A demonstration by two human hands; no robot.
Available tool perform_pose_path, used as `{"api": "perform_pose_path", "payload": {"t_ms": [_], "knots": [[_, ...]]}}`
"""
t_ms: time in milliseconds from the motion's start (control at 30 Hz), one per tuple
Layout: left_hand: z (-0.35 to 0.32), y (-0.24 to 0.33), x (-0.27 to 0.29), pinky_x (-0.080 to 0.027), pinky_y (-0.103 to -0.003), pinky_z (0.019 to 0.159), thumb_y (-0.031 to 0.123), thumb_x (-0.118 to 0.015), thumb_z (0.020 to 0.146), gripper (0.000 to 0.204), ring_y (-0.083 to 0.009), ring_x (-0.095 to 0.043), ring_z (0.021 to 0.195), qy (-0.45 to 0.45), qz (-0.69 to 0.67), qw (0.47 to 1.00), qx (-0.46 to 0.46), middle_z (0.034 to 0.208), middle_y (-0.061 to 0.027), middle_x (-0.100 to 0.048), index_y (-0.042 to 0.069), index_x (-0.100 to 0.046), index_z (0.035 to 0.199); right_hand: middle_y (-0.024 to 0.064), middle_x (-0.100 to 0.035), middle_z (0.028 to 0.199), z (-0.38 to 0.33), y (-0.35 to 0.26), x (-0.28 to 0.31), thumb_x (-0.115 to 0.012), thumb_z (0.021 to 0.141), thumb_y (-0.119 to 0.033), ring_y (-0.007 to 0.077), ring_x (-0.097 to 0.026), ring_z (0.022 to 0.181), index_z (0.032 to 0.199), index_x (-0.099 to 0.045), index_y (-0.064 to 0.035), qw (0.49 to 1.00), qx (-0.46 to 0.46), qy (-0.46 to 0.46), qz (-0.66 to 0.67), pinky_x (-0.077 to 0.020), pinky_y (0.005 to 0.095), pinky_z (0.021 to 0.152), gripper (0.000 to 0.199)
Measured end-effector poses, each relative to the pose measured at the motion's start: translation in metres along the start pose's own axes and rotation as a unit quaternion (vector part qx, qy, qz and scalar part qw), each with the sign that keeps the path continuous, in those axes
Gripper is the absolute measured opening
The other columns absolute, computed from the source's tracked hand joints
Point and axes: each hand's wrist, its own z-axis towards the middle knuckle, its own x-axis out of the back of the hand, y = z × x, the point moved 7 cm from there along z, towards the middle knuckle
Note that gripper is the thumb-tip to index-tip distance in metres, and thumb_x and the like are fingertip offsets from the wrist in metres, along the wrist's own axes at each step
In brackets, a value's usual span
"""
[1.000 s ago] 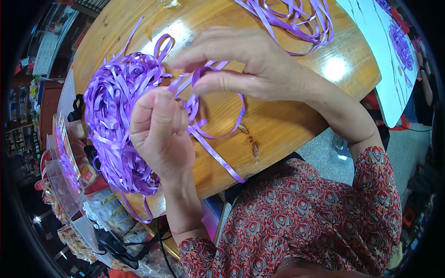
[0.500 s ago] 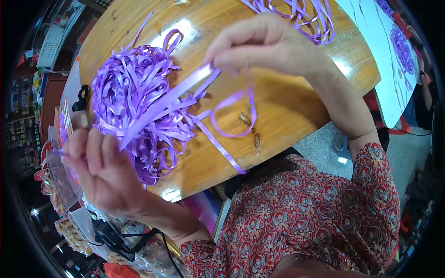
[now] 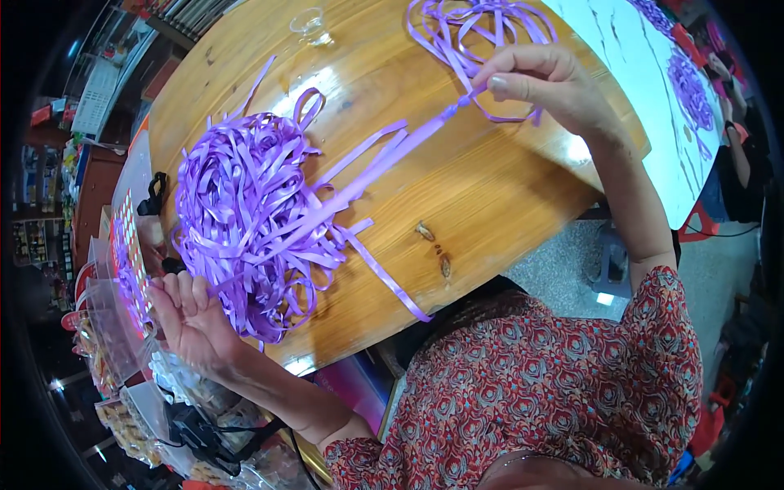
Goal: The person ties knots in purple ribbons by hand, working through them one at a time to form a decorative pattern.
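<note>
A purple satin ribbon (image 3: 392,155) stretches taut across the table between my two hands. My right hand (image 3: 547,82) pinches it at the upper right, just beyond a small knot (image 3: 457,106). At the lower left my left hand (image 3: 194,320) is closed on the ribbon's other stretch, beside the big heap. That heap of tangled purple ribbon (image 3: 237,196) lies on the left of the table, under the taut strand. Several loose ends stick out from it. A smaller pile of looped ribbon (image 3: 482,28) lies at the far side, behind my right hand.
The wooden table (image 3: 506,212) has a curved edge. A clear cup (image 3: 310,24) stands at its far side. On the right, a white marbled table (image 3: 621,49) bears more purple ribbon (image 3: 690,86), with another person beside it. Bagged goods (image 3: 135,416) and a black adapter (image 3: 200,433) crowd the left.
My right hand has moved right and away, toward the smaller pile, drawing the ribbon longer and tight. A knot now shows in it. The loose loop by the heap is gone.
</note>
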Motion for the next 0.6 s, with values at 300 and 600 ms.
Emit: {"api": "perform_pose_path", "payload": {"t_ms": [300,600], "knots": [[-0.007,0.044,0.018,-0.031,-0.020,0.052,0.012,-0.053,0.093,0.015,-0.0060,-0.040,0.058,-0.011,0.276,0.949,-0.155,0.064,0.0019,-0.043,0.000,-0.058,0.100,0.0017,-0.063,0.103,-0.024,0.038,0.045,-0.064,0.085,-0.014,0.0114,-0.058,0.092,0.106,-0.065,-0.0046,0.988,0.006,0.040,-0.146,-0.0457,0.0256,0.078,0.022],[-0.023,-0.085,-0.075,-0.043,-0.036,0.091,0.001,-0.068,0.077,0.037,-0.0285,-0.054,0.107,-0.067,0.701,0.620,-0.345,0.115,-0.0141,-0.058,0.001,-0.057,0.112,0.0062,-0.059,0.105,0.005,0.012,-0.086,-0.069,0.076,-0.021,0.0252,-0.052,0.102,0.109,-0.061,-0.0114,0.888,0.196,-0.027,-0.416,-0.0372,0.0402,0.088,0.035]]}}
